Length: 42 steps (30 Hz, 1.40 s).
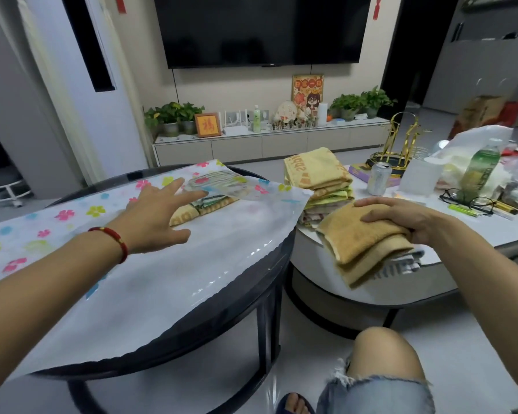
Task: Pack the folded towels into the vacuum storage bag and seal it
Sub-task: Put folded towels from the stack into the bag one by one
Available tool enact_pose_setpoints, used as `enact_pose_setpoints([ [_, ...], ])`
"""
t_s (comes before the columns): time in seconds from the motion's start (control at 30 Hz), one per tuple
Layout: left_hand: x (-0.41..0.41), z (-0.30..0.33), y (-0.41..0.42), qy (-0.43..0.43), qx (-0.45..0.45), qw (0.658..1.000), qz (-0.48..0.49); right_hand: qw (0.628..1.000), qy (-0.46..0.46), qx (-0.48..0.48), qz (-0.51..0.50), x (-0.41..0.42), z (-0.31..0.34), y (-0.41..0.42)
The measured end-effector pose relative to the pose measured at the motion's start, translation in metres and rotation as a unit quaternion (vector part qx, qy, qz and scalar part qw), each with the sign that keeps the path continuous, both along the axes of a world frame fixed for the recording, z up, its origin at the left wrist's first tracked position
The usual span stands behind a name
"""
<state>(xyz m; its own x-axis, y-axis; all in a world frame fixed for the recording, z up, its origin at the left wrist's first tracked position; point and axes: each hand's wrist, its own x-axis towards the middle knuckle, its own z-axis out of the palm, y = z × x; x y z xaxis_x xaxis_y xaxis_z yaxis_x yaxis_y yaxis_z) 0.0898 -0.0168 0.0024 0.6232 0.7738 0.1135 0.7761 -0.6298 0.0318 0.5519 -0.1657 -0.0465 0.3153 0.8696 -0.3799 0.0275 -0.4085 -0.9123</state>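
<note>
A clear vacuum storage bag [162, 264] with coloured flower prints lies flat across the dark round table [269, 282]. Some folded towels [204, 201] show through it near its far end. My left hand [159, 213], fingers spread, hovers over or rests on the bag next to those towels; I cannot tell which. My right hand [401, 219] grips a small stack of folded towels [362, 243], tan on top with a striped one beneath, held over the white table's edge. A taller pile of folded yellow towels [317, 174] stands on the white table [491, 231] just behind.
The white table also carries a drink can [379, 178], a green bottle [482, 168], glasses [467, 200], a gold rack [401, 144] and plastic bags. My knee [386, 363] is below the gap between the tables. A TV and low cabinet line the far wall.
</note>
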Motion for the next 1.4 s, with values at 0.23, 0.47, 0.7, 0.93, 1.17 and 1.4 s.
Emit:
enact_pose_setpoints([
  [0.23,-0.039,-0.013,-0.023,0.050,0.005,0.998,0.023,0.978,0.112,0.091,0.150,-0.115,0.002,0.006],
  [0.47,-0.102,-0.027,-0.023,0.125,-0.016,0.987,0.096,0.961,0.185,0.108,0.175,-0.234,-0.020,0.049],
  [0.7,-0.111,0.030,-0.008,0.115,0.059,0.989,0.068,0.947,0.221,0.116,0.203,-0.310,-0.031,0.105],
  [0.93,-0.109,0.057,-0.005,0.096,0.054,0.992,0.057,0.920,0.315,0.212,0.101,-0.383,-0.026,0.205],
  [1.17,-0.114,0.057,0.002,0.068,0.041,0.995,0.056,0.979,0.146,0.119,-0.082,-0.420,-0.080,0.282],
  [1.4,-0.117,0.046,0.003,0.076,0.037,0.995,0.053,0.971,0.065,0.188,-0.135,-0.420,-0.090,0.281],
])
